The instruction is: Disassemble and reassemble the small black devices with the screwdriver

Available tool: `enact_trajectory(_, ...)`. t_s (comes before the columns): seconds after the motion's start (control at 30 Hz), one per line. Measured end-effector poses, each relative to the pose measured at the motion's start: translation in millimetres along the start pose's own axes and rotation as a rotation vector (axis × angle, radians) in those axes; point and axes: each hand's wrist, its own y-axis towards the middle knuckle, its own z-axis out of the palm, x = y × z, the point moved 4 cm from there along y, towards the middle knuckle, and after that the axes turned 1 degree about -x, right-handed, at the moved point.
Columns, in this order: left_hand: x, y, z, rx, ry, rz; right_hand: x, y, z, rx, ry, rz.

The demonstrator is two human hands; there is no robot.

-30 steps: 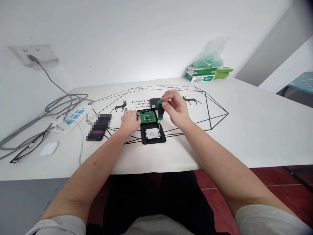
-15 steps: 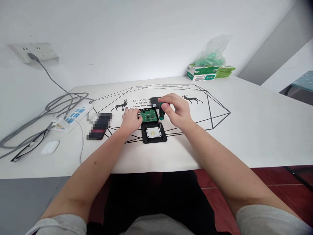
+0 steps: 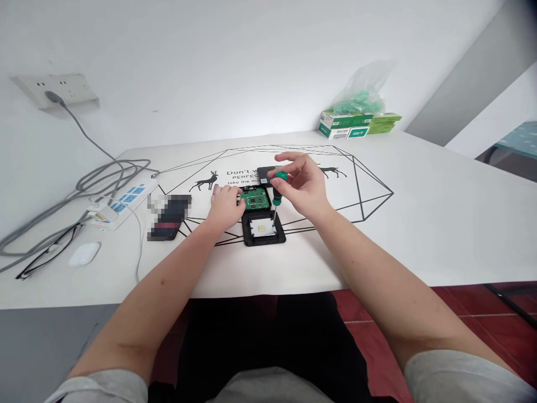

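Black case half point(image 3: 264, 242) was seen, in the head view, lying flat on the table point(image 3: 440, 235), set in from the middle of the near edge, with a pale metal plate point(image 3: 268, 230) inside its rim. Screwdriver work at that plate was judged to be the step in hand: the tip of the screwdriver point(image 3: 277, 197) was placed at the plate's right edge, the shaft tilted slightly off upright. Whether a screw was being turned in or out could not be told. For any further turn, a steady press along the shaft seemed to be called for.

The case half was set to the left of the right hand point(image 3: 304, 187) and closer to the table's near edge, apart from the fingers. The tool's handle was clamped between that hand's thumb and fingers, its green end left exposed. The left hand point(image 3: 227, 205) was laid over the left border of a green circuit board point(image 3: 254, 198), just beyond the case half; whether its fingers were closed on the board or merely rested there could not be told. Toward the table's far right corner, green boxes point(image 3: 361, 121) were stacked.
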Motion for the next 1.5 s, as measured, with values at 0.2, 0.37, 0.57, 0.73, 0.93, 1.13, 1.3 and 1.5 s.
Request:
enact_trajectory(0.2,-6.9,-2.0,-6.4,-0.027,-0.051,0.133,2.5,-4.1,2.2,-0.068,-0.061,-0.046)
enact_trajectory(0.37,-28.4,-15.2,-10.1,0.137,-0.195,0.536,11.4,0.0,-1.2,-0.018,-0.220,-0.228)
enact_trajectory(0.57,-42.8,-28.7,-9.1,0.354,-0.080,0.636,8.4,5.6,-11.5,0.108,-0.154,-0.115)
enact_trajectory(0.73,-42.7,-31.1,-12.7,0.415,-0.130,0.616,1.7,10.1,-16.0,0.086,-0.082,-0.075)
enact_trajectory(0.93,-40.5,-30.3,-9.0,0.433,-0.099,0.598,-1.4,9.2,-7.0,0.095,0.044,0.025)
enact_trajectory(1.13,-42.7,-30.7,-8.8,0.447,-0.068,0.599,-6.1,4.1,-3.8,0.119,0.089,0.066)
enact_trajectory(1.3,-45.2,-30.1,-6.9,0.417,-0.100,0.583,-15.1,-2.2,3.5,0.265,-0.080,0.074)
enact_trajectory(1.5,-48.7,-32.2,-10.6,0.360,-0.190,0.564,-29.2,10.6,-23.2,0.076,-0.454,0.179)
